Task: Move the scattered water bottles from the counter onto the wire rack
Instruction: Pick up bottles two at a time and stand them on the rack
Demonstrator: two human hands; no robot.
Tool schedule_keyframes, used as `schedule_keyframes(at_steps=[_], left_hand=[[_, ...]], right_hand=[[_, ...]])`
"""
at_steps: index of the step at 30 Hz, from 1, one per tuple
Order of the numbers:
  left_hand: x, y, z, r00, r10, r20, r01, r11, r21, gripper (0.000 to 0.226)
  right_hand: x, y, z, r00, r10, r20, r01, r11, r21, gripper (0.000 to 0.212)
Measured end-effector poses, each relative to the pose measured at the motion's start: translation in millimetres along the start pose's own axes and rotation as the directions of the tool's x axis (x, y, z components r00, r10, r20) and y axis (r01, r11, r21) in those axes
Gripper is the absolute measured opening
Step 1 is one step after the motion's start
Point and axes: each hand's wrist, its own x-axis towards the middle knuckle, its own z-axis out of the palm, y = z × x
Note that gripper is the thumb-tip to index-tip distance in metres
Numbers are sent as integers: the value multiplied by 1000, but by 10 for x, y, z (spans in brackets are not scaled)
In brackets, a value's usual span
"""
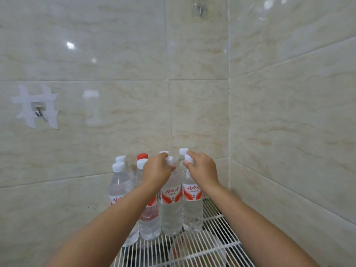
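Marble-look wall tiles (115, 54) fill my view, a taped hook (38, 110) at left. Below, water bottles (120, 187) stand upright together on the wire rack (217, 224). My left hand (157, 171) grips one bottle's neck; my right hand (202, 168) pinches the neighbouring cap (189, 158).

Premises appear to be a domestic kitchen or utility corner, though the narrow view leaves this unconfirmed. Glossy beige marbled wall tiles (119, 45) meet at a corner. Adhesive hooks: one taped (39, 110), one higher (201, 10). White wire rack (217, 226) carries bottled water (171, 205).
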Motion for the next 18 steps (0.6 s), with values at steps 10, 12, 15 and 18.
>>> schedule_keyframes(at_steps=[10, 12, 15, 18], left_hand=[[19, -26, -40, 996, 45, 78, -50, 996, 73, 44], [23, -33, -50, 995, 47, 92, -55, 995, 79, 43], [15, -52, -56, 993, 48, 107, -57, 995, 79, 47], [-24, -54, -52, 994, 55, 100, -62, 996, 70, 48]], right_hand=[[-27, 29, 116, 998, -45, -33, 46, 997, 61, 37], [-13, 44, 94, 999, -51, -3, 52, 995, 88, 37], [0, 69, 80, 998, -61, 28, 58, 993, 105, 37], [-26, 66, 81, 998, -57, 22, 54, 992, 116, 37]])
